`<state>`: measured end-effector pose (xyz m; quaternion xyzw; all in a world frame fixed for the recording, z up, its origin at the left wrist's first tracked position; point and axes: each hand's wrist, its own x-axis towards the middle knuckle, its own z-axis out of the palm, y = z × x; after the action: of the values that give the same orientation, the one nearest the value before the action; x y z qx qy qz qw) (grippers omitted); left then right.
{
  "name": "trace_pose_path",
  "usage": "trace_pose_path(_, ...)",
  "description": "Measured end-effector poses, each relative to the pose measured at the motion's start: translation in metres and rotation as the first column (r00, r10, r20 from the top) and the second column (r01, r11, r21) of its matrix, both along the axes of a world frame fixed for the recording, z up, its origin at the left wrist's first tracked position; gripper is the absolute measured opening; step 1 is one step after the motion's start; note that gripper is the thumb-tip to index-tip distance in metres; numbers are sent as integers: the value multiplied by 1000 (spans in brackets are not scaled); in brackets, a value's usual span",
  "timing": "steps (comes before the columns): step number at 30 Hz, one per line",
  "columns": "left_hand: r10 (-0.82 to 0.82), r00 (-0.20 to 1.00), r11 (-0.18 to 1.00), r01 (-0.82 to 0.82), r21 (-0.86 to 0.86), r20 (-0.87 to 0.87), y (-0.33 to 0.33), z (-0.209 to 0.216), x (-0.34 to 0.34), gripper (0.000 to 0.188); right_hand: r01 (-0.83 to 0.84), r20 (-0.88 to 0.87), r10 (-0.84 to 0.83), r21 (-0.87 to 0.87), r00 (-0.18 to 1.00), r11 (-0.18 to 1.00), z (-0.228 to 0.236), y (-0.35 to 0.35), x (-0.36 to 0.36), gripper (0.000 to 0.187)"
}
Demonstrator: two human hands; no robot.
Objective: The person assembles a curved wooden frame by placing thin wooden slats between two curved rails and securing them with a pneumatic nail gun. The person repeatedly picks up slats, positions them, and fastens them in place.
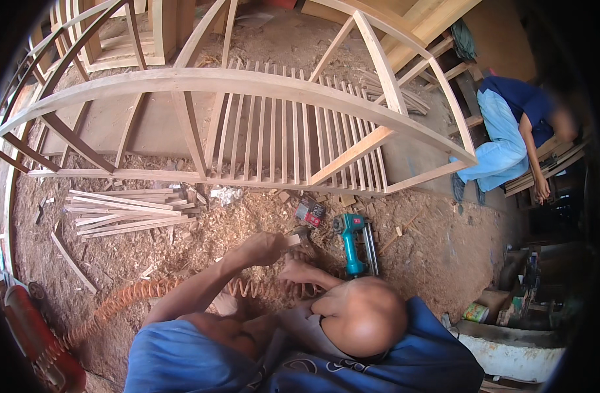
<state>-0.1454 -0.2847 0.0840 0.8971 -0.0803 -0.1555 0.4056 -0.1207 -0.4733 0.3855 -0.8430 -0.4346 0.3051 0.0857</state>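
Down in the lower left corner sits a red cylinder (pixel 38 331), and from beside it an orange coiled hose (pixel 130 296) snakes toward the bottom centre over a floor (pixel 450 242) thick with shavings. Just above the hose, left of centre, there's a loose pile of pale wooden strips (pixel 136 208). Across the whole upper half sweeps a big curved wooden frame (pixel 247 80), with thin slats (pixel 307 144) lined up in its middle.

Now the centre: the left hand (pixel 264 248) is curled closed, and a small pale wooden piece (pixel 292 241) pokes out at its fingertips, right in mid-frame. Just below and to the right comes the right hand (pixel 298 269), fingers bent inward; whether it grips anything, you can't tell. Above it lies a small red-and-grey box (pixel 310 213), then, right of centre, a teal nail gun (pixel 352 243) on the shavings. Upper right, a person in a dark top (pixel 513 131) sits bent over, hands together.
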Motion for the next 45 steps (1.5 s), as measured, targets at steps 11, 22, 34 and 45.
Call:
trace_pose_path(11,309,935,904,-231,-359,176,5,84,16,33,-42,72,52,-135,996,990,-18,-14,-3,17)
trace_pose_path(22,364,688,737,200,-646,628,21,225,27,24,-34,166,-11,267,986,963,-24,-25,-1,24)
trace_pose_path(34,289,167,710,624,-328,943,65,319,-18,20,6,-3,-6,362,1000,932,-12,-29,4,13)
trace_pose_path(45,395,-18,680,678,-279,919,61,322,-26,19,39,32,-63,496,998,868,-48,-41,-1,19)
